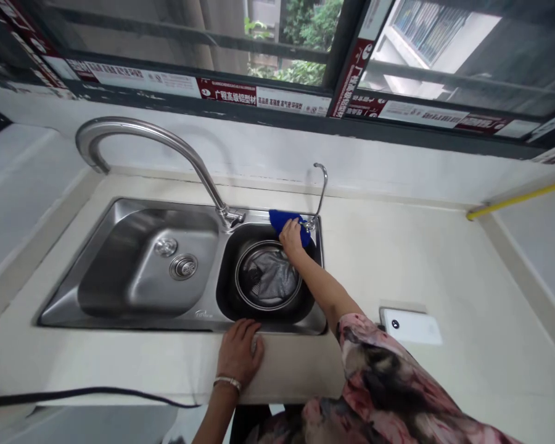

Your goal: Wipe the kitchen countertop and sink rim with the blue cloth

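Note:
My right hand (291,237) grips a blue cloth (283,219) and presses it on the back rim of the steel sink (134,216), between the big curved tap (166,145) and a thin small tap (320,191). Below that hand, the right basin holds a round metal strainer basket (268,274) lined with a dark bag. My left hand (239,353) lies flat on the front edge of the cream counter (120,364), fingers apart, holding nothing; a bracelet circles its wrist.
The left basin (176,259) has a drain and an overflow fitting. A white phone-like device (411,325) lies on the counter to the right. A black cable (87,393) runs along the front edge at left. A window spans the wall behind; a yellow pipe (518,198) is at far right.

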{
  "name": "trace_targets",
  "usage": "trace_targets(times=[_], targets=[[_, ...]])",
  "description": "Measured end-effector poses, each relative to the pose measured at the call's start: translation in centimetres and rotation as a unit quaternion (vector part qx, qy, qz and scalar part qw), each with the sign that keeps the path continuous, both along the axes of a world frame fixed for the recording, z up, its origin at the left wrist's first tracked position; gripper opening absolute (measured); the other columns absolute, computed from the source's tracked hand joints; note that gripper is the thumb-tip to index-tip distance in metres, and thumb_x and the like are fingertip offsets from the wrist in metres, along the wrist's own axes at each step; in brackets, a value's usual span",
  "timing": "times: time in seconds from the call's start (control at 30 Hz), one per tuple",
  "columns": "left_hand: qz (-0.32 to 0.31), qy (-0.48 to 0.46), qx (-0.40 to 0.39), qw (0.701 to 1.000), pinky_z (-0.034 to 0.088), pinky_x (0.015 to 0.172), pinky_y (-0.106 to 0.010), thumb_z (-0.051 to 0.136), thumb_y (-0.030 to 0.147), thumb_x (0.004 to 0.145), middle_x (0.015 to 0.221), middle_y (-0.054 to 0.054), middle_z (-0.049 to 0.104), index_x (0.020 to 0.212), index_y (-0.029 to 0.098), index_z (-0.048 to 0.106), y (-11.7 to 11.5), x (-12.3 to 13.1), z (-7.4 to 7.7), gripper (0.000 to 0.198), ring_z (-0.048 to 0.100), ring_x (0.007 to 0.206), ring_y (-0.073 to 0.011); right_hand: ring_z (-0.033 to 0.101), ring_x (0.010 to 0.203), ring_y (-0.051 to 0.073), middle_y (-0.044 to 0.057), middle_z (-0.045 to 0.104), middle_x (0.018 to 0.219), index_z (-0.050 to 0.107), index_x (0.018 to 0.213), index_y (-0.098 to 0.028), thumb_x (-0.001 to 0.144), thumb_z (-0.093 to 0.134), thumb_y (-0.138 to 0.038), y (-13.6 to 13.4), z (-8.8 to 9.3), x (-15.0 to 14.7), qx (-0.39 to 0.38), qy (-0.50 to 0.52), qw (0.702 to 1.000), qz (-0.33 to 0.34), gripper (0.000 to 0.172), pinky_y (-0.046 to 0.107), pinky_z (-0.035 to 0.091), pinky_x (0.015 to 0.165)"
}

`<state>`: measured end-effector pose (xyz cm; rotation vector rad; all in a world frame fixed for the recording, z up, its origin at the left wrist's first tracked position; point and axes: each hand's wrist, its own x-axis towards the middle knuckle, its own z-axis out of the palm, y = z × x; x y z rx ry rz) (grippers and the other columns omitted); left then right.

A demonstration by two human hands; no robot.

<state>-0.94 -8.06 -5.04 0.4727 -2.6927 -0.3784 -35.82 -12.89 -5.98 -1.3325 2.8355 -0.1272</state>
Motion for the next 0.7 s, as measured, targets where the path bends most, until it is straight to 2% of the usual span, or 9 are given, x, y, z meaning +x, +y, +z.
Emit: trace_targets(times=[0.1, 0.23, 0.33, 0.4, 0.5, 0.57, 0.63, 0.7], targets=[[-0.004, -0.003, -0.01, 1.0, 0.056, 0.09, -0.046, 0.051, 0.028, 0.097, 0.11, -0.009, 0.073, 0.11, 0.018, 0.072, -0.3, 0.0, -0.2, 0.027, 0.065, 0.107, -0.029, 0.053, 0.135, 0.047, 0.044, 0.056, 0.138, 0.052, 0.143, 0.016, 0.092, 0.045, -0.011, 0.7, 2.1, 0.4, 0.008, -0.067, 0.998, -0.018, 0.057, 0.064, 0.043, 0.102], [-0.015, 0.003, -0.026, 1.0, 0.056, 0.091, -0.046, 0.05, 0.027, 0.098, 0.109, -0.008, 0.074, 0.11, 0.017, 0.072, -0.7, -0.2, -0.3, 0.027, 0.066, 0.106, -0.0284, 0.068, 0.113, 0.036, 0.029, 0.073, 0.115, 0.071, 0.121, -0.001, 0.087, 0.062, -0.021, 2.7, 5.0, 1.4, -0.013, -0.161, 0.986, -0.033, 0.041, 0.046, 0.052, 0.095], [-0.026, 0.015, -0.038, 0.999, 0.056, 0.092, -0.045, 0.049, 0.027, 0.099, 0.108, -0.007, 0.074, 0.109, 0.017, 0.071, -1.0, -0.4, -0.2, 0.026, 0.066, 0.105, -0.0268, 0.073, 0.097, 0.028, 0.016, 0.079, 0.104, 0.077, 0.104, -0.012, 0.088, 0.063, -0.03, 6.7, 6.9, 1.0, -0.034, -0.2, 0.978, -0.047, 0.028, 0.033, 0.055, 0.084], [-0.031, 0.019, -0.046, 0.998, 0.056, 0.091, -0.045, 0.049, 0.027, 0.1, 0.107, -0.006, 0.074, 0.109, 0.017, 0.071, -1.1, -0.5, -0.1, 0.026, 0.066, 0.104, -0.0262, 0.074, 0.089, 0.023, 0.009, 0.08, 0.096, 0.078, 0.098, -0.015, 0.091, 0.056, -0.033, 10.4, 8.3, -0.2, -0.063, -0.244, 0.966, -0.06, 0.029, 0.027, 0.056, 0.077], [-0.033, 0.022, -0.053, 0.998, 0.055, 0.09, -0.044, 0.049, 0.029, 0.101, 0.106, -0.005, 0.074, 0.108, 0.018, 0.071, -1.1, -0.5, 0.1, 0.026, 0.066, 0.103, -0.0258, 0.073, 0.079, 0.021, 0.005, 0.08, 0.091, 0.077, 0.107, -0.015, 0.091, 0.047, -0.034, 16.4, 10.5, -3.5, -0.197, -0.329, 0.916, -0.116, 0.039, 0.027, 0.056, 0.067], [-0.032, 0.019, -0.052, 0.998, 0.055, 0.09, -0.044, 0.049, 0.03, 0.101, 0.106, -0.005, 0.075, 0.108, 0.018, 0.072, -1.1, -0.5, 0.2, 0.026, 0.066, 0.103, -0.0257, 0.073, 0.085, 0.024, 0.007, 0.08, 0.099, 0.073, 0.121, -0.014, 0.09, 0.046, -0.035, 19.7, 11.4, -6.0, -0.292, -0.314, 0.892, -0.142, 0.046, 0.031, 0.057, 0.073], [-0.027, 0.011, -0.048, 0.998, 0.055, 0.09, -0.044, 0.05, 0.03, 0.101, 0.107, -0.004, 0.075, 0.108, 0.019, 0.072, -1.1, -0.4, 0.3, 0.026, 0.067, 0.104, -0.0258, 0.072, 0.1, 0.029, 0.011, 0.078, 0.112, 0.068, 0.134, -0.014, 0.09, 0.046, -0.035, 21.8, 11.3, -7.6, -0.299, -0.244, 0.913, -0.13, 0.053, 0.038, 0.057, 0.087], [-0.022, 0.004, -0.045, 0.999, 0.055, 0.09, -0.044, 0.05, 0.03, 0.1, 0.107, -0.004, 0.075, 0.108, 0.02, 0.073, -1.0, -0.3, 0.4, 0.026, 0.067, 0.104, -0.026, 0.066, 0.121, 0.034, 0.015, 0.073, 0.129, 0.063, 0.142, -0.014, 0.092, 0.047, -0.033, 22.9, 9.9, -7.7, -0.221, -0.19, 0.952, -0.097, 0.056, 0.048, 0.051, 0.104]])
